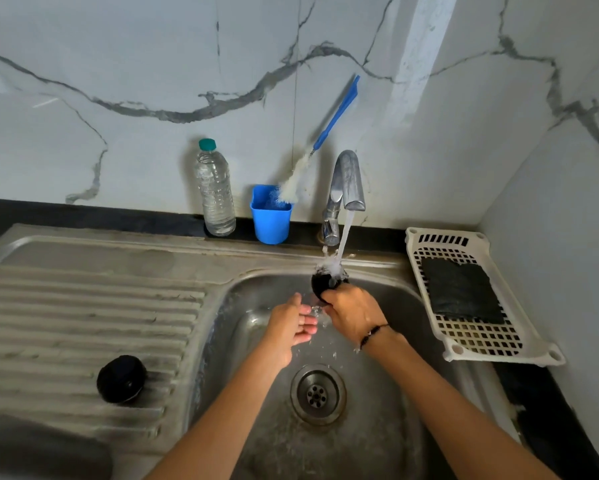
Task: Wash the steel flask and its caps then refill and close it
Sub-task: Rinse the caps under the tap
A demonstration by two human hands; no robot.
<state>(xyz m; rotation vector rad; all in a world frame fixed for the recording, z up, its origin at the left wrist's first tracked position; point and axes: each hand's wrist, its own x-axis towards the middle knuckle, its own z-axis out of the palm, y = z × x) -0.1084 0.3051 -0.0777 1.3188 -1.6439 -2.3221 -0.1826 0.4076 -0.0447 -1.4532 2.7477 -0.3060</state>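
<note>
My right hand [351,311] grips a black cap [320,284] under the running tap [346,188], and water splashes off the cap's top. Just left of it and below the stream, my left hand [293,327] is held palm up with relaxed fingers, holding nothing. A second black cap [121,379] lies on the ribbed drainboard [83,313] at the left. At the bottom left corner a blurred steel object [38,452] that looks like the flask lies on its side, mostly cut off by the frame.
The steel sink basin [377,427] has a round drain [318,394]. Behind it stand a clear water bottle [215,192] and a blue cup [271,216] holding a bottle brush [325,133]. A white plastic tray [478,337] with a dark scrub pad [460,291] sits at the right.
</note>
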